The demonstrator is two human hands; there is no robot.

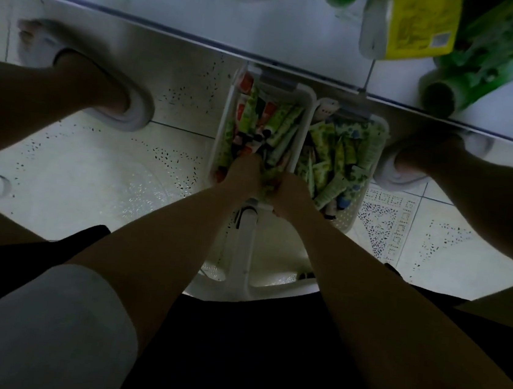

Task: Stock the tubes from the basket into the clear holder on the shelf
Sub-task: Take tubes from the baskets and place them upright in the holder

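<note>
Nearest, two bare forearms were extended down over a white stool [244, 247]. The left hand [244, 173] and the right hand [292, 195] were lowered side by side into the near end of the left basket [225, 120], among green and red tubes [276, 123]; whether anything was gripped could not be told, the fingers being hidden. A second white basket [367, 181], just to the right and touching the first, was filled with more green tubes. Both were set on the tiled floor [93, 159]. Farther off, a white shelf [181, 3] was seen carrying green packages [474, 65]
</note>
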